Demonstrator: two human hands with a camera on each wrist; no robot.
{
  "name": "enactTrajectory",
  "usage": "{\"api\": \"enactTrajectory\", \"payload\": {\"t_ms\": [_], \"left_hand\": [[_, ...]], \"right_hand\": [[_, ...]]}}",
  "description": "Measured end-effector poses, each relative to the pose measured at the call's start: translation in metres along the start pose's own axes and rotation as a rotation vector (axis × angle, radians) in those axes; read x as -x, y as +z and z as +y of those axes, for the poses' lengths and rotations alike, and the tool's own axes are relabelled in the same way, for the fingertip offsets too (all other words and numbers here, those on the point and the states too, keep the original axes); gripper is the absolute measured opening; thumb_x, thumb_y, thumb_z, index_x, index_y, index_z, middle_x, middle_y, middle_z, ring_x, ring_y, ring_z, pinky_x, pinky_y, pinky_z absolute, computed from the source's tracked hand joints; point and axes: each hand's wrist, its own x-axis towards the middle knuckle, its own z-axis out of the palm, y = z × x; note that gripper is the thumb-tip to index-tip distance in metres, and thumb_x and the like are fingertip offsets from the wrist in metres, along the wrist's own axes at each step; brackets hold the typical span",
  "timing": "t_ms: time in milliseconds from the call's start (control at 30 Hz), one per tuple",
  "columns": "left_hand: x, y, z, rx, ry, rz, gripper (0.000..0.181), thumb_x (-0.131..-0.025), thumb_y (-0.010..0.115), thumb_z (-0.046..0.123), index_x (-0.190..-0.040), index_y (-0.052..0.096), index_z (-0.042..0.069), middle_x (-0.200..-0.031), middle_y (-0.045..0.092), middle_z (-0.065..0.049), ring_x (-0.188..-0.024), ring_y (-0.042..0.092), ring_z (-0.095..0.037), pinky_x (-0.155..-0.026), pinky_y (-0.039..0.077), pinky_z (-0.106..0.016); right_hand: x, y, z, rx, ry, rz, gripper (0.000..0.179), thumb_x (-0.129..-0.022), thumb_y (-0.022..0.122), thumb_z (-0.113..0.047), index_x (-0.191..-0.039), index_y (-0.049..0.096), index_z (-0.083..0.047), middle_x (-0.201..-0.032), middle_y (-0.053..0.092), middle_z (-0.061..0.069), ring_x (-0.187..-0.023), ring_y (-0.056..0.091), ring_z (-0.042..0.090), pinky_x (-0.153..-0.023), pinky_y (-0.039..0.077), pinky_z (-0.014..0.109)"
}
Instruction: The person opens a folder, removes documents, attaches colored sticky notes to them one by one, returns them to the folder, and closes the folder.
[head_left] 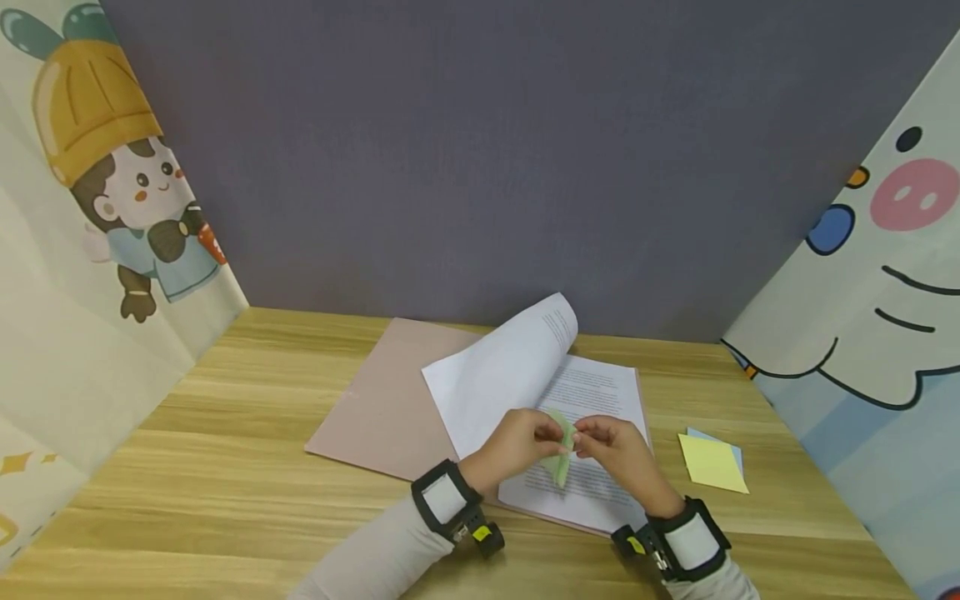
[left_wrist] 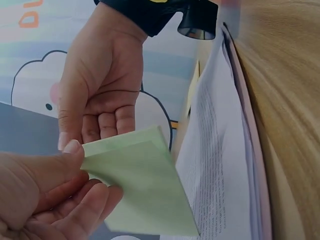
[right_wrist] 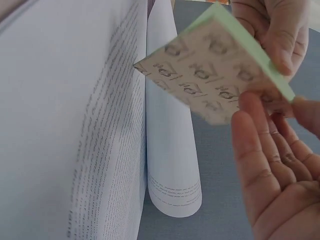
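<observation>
A small pad of light green sticky notes [head_left: 558, 475] is held up over printed pages [head_left: 592, 392]. My left hand [head_left: 517, 437] pinches it between thumb and fingers along one edge. My right hand [head_left: 611, 450] pinches the neighbouring corner. In the left wrist view, the green sticky notes [left_wrist: 150, 185] show two layers slightly apart near the top edge, with the left hand [left_wrist: 65, 190] in front. The right wrist view shows the pad's pale backing [right_wrist: 200, 75] with repeated printed marks, the right hand's fingers [right_wrist: 250, 145] against it.
Under the pages lies an open pink folder [head_left: 375, 400]. One curled white sheet [head_left: 502, 358] is turned over to the left, its top leaning near the grey partition [head_left: 480, 167]. Yellow sticky notes [head_left: 712, 462] overlap blue ones [head_left: 737, 454] on the wooden table [head_left: 225, 467] at right.
</observation>
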Motion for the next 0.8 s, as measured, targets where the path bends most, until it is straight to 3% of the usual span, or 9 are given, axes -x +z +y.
{"api": "enactTrajectory", "payload": {"t_ms": [333, 633, 800], "left_hand": [[0.001, -0.002, -0.002, -0.036, -0.003, 0.011, 0.007, -0.084, 0.064, 0.009, -0.087, 0.067, 0.004, -0.082, 0.066, -0.002, -0.070, 0.056, -0.001, -0.062, 0.046, -0.012], [0.002, -0.008, -0.003, -0.036, -0.002, 0.083, 0.005, -0.083, 0.064, 0.006, -0.083, 0.066, 0.001, -0.074, 0.065, -0.004, -0.065, 0.052, -0.002, -0.058, 0.044, -0.012], [0.003, -0.015, -0.004, -0.028, 0.021, 0.156, 0.004, -0.082, 0.064, 0.004, -0.082, 0.065, 0.001, -0.075, 0.065, -0.006, -0.067, 0.054, -0.004, -0.060, 0.045, -0.013]], "right_hand": [[0.001, -0.003, -0.006, 0.004, 0.009, 0.021, 0.017, -0.088, 0.057, -0.002, -0.097, 0.061, 0.012, -0.088, 0.067, 0.021, -0.068, 0.064, 0.008, -0.063, 0.055, 0.024], [0.001, -0.005, -0.001, 0.024, -0.017, 0.058, 0.010, -0.085, 0.058, 0.002, -0.091, 0.061, 0.010, -0.081, 0.066, 0.018, -0.066, 0.061, 0.004, -0.061, 0.053, 0.020], [0.002, -0.012, 0.000, 0.035, -0.020, 0.079, 0.007, -0.084, 0.059, 0.004, -0.089, 0.060, 0.009, -0.077, 0.065, 0.016, -0.065, 0.062, 0.008, -0.059, 0.053, 0.021]]}}
